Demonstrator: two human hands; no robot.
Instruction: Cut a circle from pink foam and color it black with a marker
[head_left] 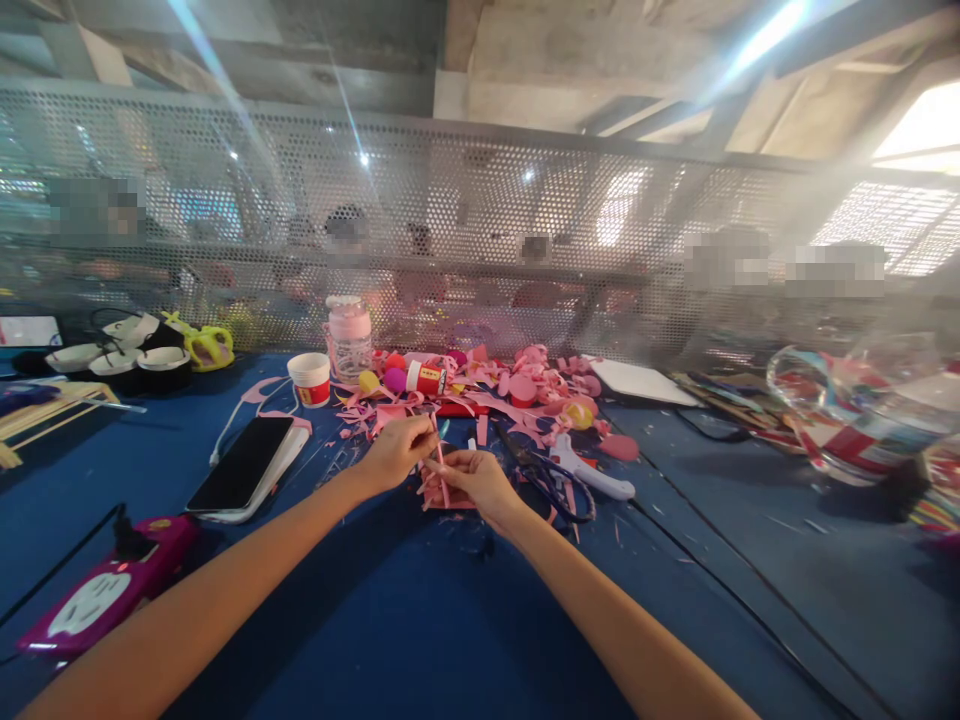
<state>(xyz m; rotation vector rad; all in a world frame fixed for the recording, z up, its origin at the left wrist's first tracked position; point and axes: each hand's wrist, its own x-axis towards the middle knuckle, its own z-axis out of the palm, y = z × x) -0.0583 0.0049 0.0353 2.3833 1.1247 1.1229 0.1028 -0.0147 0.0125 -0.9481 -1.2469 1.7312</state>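
Observation:
My left hand (400, 447) is closed in a pinch on the upper part of a thin pink strip (442, 470). Lower on the same strip, the fingers of my right hand (478, 482) are closed around it. Beneath the hands lies a small pink piece (454, 497), partly hidden by them. Just right of my right hand are dark-handled scissors (546, 470) and a white glue gun (589, 472). Beyond both hands spreads a heap of pink scraps (525, 390), with a red and white paper cup (426, 378) on its side among them.
On the left are an upright paper cup (310, 380), a pink-lidded bottle (349, 335), a black phone (244, 462) and a magenta power strip (112, 590). A cable (739, 590) crosses the blue table at right, near a clear plastic container (862, 420). A perforated metal screen (465, 200) stands behind.

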